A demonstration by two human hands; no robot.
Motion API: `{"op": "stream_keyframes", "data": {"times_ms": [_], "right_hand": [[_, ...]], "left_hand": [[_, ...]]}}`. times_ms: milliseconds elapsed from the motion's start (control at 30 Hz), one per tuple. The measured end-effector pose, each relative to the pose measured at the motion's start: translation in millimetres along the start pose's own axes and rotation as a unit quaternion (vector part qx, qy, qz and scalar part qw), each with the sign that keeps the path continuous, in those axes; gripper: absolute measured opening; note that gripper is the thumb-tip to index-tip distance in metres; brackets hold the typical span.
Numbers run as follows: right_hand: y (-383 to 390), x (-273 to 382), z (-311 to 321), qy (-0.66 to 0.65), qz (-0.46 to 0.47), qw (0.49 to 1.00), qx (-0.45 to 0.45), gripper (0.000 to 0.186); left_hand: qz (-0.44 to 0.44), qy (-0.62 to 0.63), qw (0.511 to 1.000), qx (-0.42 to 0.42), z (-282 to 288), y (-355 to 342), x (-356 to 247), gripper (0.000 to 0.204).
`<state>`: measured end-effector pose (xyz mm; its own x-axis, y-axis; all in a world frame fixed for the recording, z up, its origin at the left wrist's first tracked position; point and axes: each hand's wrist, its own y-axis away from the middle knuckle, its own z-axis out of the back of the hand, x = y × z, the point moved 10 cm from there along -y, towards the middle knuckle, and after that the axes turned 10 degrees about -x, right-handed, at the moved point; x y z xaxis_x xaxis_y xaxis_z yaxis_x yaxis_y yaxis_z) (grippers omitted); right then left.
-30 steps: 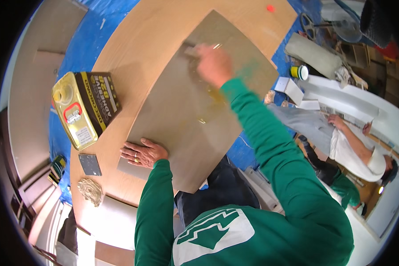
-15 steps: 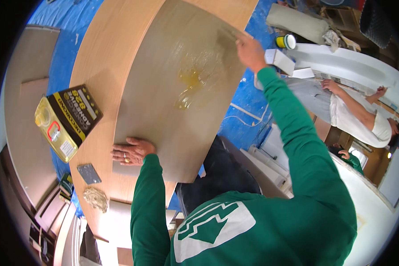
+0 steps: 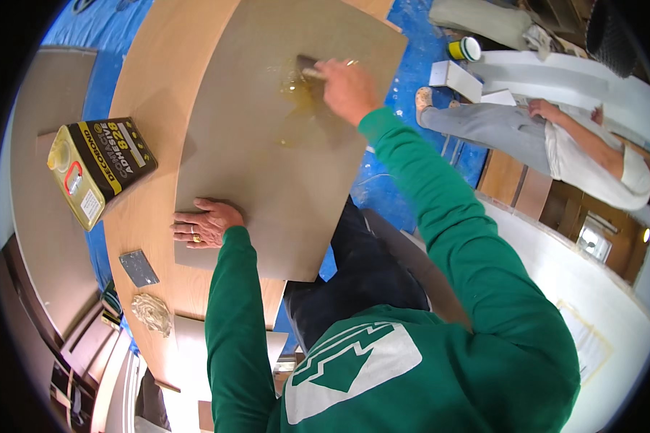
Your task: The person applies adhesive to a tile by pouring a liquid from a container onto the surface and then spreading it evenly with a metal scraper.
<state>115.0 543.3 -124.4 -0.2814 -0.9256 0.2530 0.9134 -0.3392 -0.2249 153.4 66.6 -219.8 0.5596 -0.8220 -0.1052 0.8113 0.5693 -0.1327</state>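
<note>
Now, tin left on wood surface; left hand splayed flat, unclenched grip, palm on near corner of panel. Glue pooled farther up: best drawn thin, even strokes, low blade. Scraper, blurred, pinched in right hand's grip.

The right hand is hiding part of the spreader, whose visible end is blurring. The brown sheet is covering much of the worktop's right edge and is running past the picture's top.
</note>
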Motion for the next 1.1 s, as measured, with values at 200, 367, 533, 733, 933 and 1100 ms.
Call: {"op": "stream_keyframes", "data": {"times_ms": [200, 367, 533, 733, 933, 1100], "right_hand": [[-12, -39, 47, -0.1, -0.078, 0.988, 0.085, 0.038], [-47, -122, 78, -0.061, -0.107, 0.99, 0.076, 0.037], [-77, -140, 55, -0.044, -0.049, 0.995, 0.073, 0.037], [-130, -150, 39, 0.038, -0.01, 0.995, 0.091, 0.041], [-72, -163, 16, 0.056, -0.001, 0.998, 0.043, 0.048], [112, -44, 33, -0.005, 0.072, 0.997, 0.009, 0.053]], "left_hand": [[-0.221, 0.134, 0.964, 0.07, 30, 19, -15, 0.102], [-0.455, -0.032, 0.859, 0.232, 45, 85, -24, 0.116], [-0.468, -0.001, 0.87, 0.152, 38, 65, -57, 0.117], [-0.476, 0.027, 0.871, 0.118, 28, 56, -69, 0.115], [-0.485, 0.036, 0.869, 0.09, 22, 63, -79, 0.093], [-0.471, 0.034, 0.878, 0.079, 26, 65, -78, 0.076]]}}
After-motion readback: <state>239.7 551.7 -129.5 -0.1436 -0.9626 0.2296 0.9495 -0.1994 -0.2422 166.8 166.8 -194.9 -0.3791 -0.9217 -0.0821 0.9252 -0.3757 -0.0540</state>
